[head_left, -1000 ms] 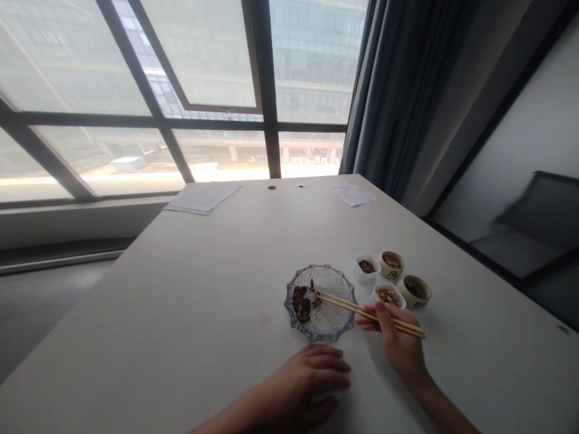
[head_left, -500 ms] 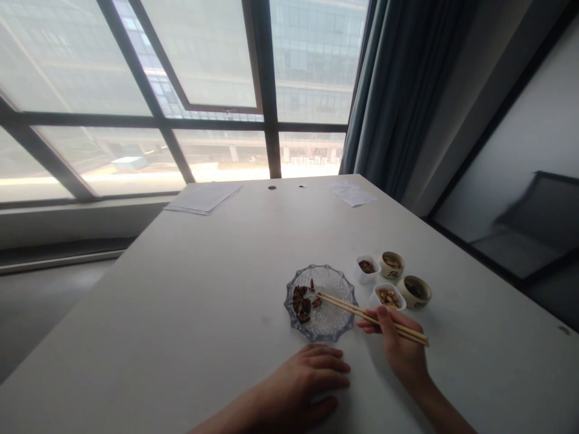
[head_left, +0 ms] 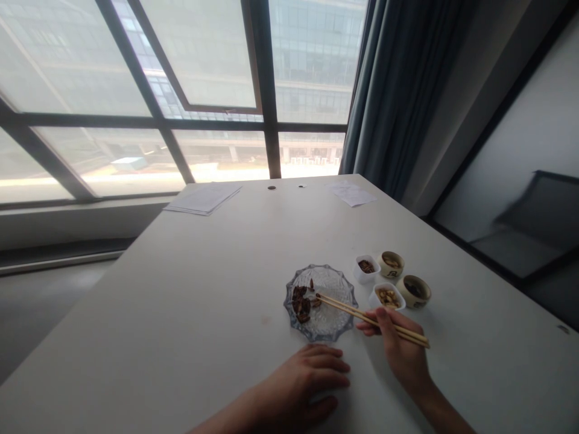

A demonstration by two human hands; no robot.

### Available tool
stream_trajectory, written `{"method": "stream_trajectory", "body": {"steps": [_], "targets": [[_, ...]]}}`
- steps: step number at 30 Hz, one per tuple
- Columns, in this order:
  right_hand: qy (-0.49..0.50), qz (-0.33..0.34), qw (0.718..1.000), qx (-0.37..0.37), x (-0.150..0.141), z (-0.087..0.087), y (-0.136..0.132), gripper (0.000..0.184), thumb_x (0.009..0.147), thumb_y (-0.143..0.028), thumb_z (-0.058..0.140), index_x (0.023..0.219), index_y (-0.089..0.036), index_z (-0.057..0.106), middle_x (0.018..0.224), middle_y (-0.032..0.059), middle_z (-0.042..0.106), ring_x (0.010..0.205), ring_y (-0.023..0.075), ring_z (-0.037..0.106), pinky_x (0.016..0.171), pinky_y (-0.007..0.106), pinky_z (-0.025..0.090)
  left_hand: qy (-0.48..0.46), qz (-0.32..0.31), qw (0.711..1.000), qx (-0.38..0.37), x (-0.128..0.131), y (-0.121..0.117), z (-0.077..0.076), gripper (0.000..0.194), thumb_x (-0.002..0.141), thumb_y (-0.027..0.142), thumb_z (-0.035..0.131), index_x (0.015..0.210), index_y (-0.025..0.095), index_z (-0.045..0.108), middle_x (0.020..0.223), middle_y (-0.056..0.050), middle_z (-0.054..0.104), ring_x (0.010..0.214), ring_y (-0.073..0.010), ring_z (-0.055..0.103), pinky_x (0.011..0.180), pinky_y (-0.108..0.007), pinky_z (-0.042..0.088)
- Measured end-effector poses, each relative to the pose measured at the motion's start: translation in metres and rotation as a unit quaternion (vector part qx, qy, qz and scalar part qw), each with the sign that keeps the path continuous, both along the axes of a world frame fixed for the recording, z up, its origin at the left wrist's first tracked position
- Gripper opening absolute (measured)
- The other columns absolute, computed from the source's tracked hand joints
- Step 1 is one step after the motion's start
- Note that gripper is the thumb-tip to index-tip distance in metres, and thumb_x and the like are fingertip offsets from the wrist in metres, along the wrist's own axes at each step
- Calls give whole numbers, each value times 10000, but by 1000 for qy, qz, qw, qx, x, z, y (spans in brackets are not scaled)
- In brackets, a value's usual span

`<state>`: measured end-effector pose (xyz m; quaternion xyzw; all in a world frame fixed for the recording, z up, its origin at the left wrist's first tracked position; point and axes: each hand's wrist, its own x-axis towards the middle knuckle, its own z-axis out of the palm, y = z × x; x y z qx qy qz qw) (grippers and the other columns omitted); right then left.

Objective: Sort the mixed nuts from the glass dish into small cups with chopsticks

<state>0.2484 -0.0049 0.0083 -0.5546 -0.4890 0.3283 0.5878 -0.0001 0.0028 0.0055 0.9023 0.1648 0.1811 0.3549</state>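
chopsticks at the brown pieces, sorting appears only part done

the work seems to be in the middle, as i judge it. on the glass plate there is a cluster of dark brown pieces at its left side, with a few loose ones nearer to the centre. the right part of the plate is bare. beyond the plate, to the right, four small vessels stand close together: a rear white cup with dark brown bits, a front white cup with yellowish pieces, a rear cream bowl with pale brown bits, and a front cream bowl with dark contents, too dim to name. so the vessels are already partly filled, while the pieces on the plate remain to be handled, i suppose.

the fingers of the right hand are closed around the wooden chopsticks, thumb on top. the tips are close together, at a small piece near the middle of the plate; whether they pinch it, i cannot tell. the left hand lies on the table just below the plate, its fingers slightly apart, and no thing is visible in it.
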Motion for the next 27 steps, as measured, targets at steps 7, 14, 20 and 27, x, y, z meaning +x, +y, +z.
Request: {"method": "stream_trajectory", "body": {"steps": [7, 14, 20, 27], "targets": [[5, -20, 1000, 6, -4, 0, -1, 502, 949, -630, 671, 818, -160, 790, 731, 132, 820, 578, 255, 792, 570, 321, 677, 6, 4, 1000, -7, 0, 0, 1, 382, 917, 196, 685, 1293, 265, 686, 1398, -68, 724, 1418, -260, 586, 1237, -411, 414], [16, -71, 997, 13, 3, 16, -5, 532, 913, -653, 700, 800, -143, 797, 698, 137, 807, 564, 261, 785, 552, 323, 669, 2, 6, 1000, -7, 0, 0, 1, 372, 923, 205, 682, 1292, 256, 689, 1392, -69, 727, 1412, -258, 592, 1237, -407, 415], [33, -190, 980, 48, 63, 46, -36, 480, 899, -609, 738, 898, -133, 801, 759, 115, 820, 638, 235, 802, 629, 274, 670, 12, 10, 1000, -11, 0, -1, 7, 421, 894, 140, 688, 1295, 269, 687, 1394, -53, 727, 1414, -253, 590, 1244, -395, 409], [-87, -311, 946, 36, 128, 42, -71, 476, 910, -616, 705, 905, -145, 778, 753, 99, 807, 637, 214, 792, 619, 241, 640, 10, 5, 1000, -12, 0, 1, 5, 468, 866, 109, 674, 1299, 286, 680, 1404, -51, 720, 1415, -276, 586, 1219, -418, 444]]}}
